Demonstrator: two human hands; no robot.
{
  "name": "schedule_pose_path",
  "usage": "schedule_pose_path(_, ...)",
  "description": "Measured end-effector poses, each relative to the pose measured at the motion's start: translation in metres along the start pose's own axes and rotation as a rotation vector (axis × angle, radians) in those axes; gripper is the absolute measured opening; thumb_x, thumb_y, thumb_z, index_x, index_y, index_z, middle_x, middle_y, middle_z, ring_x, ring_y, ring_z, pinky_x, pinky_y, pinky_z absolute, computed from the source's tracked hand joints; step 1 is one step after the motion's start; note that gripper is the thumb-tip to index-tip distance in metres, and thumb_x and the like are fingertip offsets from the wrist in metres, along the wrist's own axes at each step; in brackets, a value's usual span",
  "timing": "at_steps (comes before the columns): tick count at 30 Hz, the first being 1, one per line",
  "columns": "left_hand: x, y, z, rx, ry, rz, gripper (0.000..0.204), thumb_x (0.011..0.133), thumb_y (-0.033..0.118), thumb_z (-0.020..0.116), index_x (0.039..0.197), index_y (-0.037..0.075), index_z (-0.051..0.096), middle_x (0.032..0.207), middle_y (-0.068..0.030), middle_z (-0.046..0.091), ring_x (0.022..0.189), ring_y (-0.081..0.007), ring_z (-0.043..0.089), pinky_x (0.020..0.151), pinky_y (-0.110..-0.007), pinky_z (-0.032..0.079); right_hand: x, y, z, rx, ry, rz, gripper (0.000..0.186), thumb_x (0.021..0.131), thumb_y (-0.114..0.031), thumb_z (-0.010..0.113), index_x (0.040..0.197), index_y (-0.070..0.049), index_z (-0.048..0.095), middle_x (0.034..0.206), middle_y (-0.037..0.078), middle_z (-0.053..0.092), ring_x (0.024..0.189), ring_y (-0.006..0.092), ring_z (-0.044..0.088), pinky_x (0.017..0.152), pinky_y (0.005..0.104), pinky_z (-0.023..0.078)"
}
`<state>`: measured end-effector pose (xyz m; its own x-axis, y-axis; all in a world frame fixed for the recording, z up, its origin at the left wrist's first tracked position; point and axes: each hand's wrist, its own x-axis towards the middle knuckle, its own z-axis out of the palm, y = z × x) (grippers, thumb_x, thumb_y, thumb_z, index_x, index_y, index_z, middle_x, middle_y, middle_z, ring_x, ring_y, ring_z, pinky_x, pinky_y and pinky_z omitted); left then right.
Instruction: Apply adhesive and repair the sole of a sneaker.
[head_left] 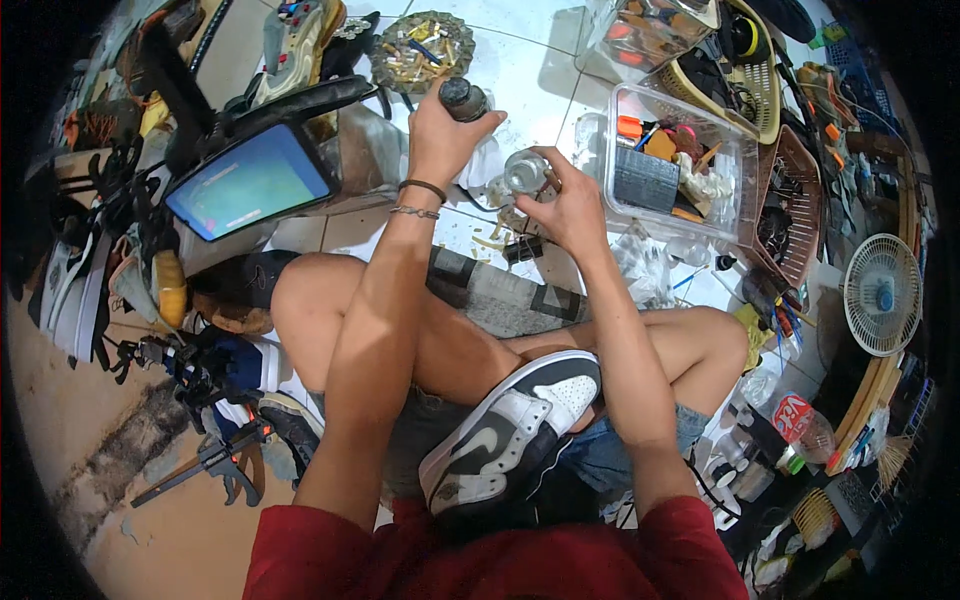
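Note:
My left hand [443, 137] is wrapped round a small dark bottle [463, 98] with a black cap, held just below the ashtray. In my right hand [574, 206] is a small clear glass jar [521, 172], gripped at its side between thumb and fingers. The bottle and the jar are apart, with the jar lower and to the right. What the jar contains I cannot make out. Across my lap, between my crossed legs, lies a black and white sneaker [512, 432]; neither hand touches it.
An ashtray [421, 50] full of cigarette butts sits at the far side. A phone [250, 182] on a stand is at the left, near several shoes. To the right are a clear tool box [612, 150], a brown basket [793, 262] and a white fan [883, 293]. A bar clamp [215, 458] lies lower left.

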<state>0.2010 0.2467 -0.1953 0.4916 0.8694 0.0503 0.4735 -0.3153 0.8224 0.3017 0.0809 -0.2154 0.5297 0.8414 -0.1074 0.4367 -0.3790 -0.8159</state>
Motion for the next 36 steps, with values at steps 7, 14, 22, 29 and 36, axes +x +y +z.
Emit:
schedule_pose_path(7,0.002,-0.005,0.014,-0.014,-0.145,-0.026,0.045,0.066,0.03,0.085,0.098,0.004,0.067,0.088,-0.0108,0.071,0.081,-0.0182,0.068,0.075,-0.032,0.052,-0.001,-0.009,-0.007,-0.001,0.0,0.043,0.053,0.066,-0.013,0.078,0.115,-0.01,0.057,0.097,0.016,0.067,0.089,0.0331,0.066,0.076,0.0409,0.052)
schedule_pose_path(14,0.007,-0.001,0.006,-0.196,0.023,0.011,0.038,0.065,0.022,0.085,0.092,0.001,0.068,0.082,-0.011,0.07,0.074,-0.0174,0.068,0.071,-0.03,0.053,-0.002,-0.01,-0.007,-0.02,0.072,0.05,0.053,0.066,-0.016,0.078,0.115,-0.008,0.058,0.088,0.019,0.067,0.083,0.0333,0.066,0.072,0.0397,0.051)
schedule_pose_path(22,0.01,0.004,-0.005,-0.353,-0.045,-0.119,0.036,0.07,0.02,0.084,0.091,-0.003,0.066,0.077,-0.003,0.066,0.067,-0.0078,0.059,0.064,-0.023,0.049,-0.003,-0.01,-0.009,-0.014,0.035,0.097,0.052,0.068,-0.014,0.078,0.114,-0.007,0.056,0.1,0.016,0.067,0.093,0.0359,0.064,0.077,0.0444,0.05)
schedule_pose_path(29,0.013,0.009,-0.012,-0.49,-0.086,-0.119,0.037,0.068,0.022,0.084,0.088,-0.004,0.067,0.078,-0.0065,0.069,0.066,-0.0112,0.062,0.064,-0.026,0.05,-0.002,-0.011,-0.007,-0.064,0.069,0.078,0.052,0.067,-0.016,0.076,0.114,-0.007,0.055,0.092,0.021,0.068,0.085,0.0349,0.067,0.073,0.0409,0.051)
schedule_pose_path(36,0.006,0.003,-0.006,0.176,-0.093,0.038,0.044,0.06,0.026,0.081,0.091,-0.001,0.066,0.085,-0.0198,0.069,0.083,-0.0344,0.067,0.075,-0.039,0.053,-0.003,-0.005,-0.004,-0.052,0.093,0.049,0.051,0.068,-0.016,0.075,0.114,-0.007,0.055,0.089,0.019,0.068,0.079,0.0334,0.067,0.071,0.0403,0.051)
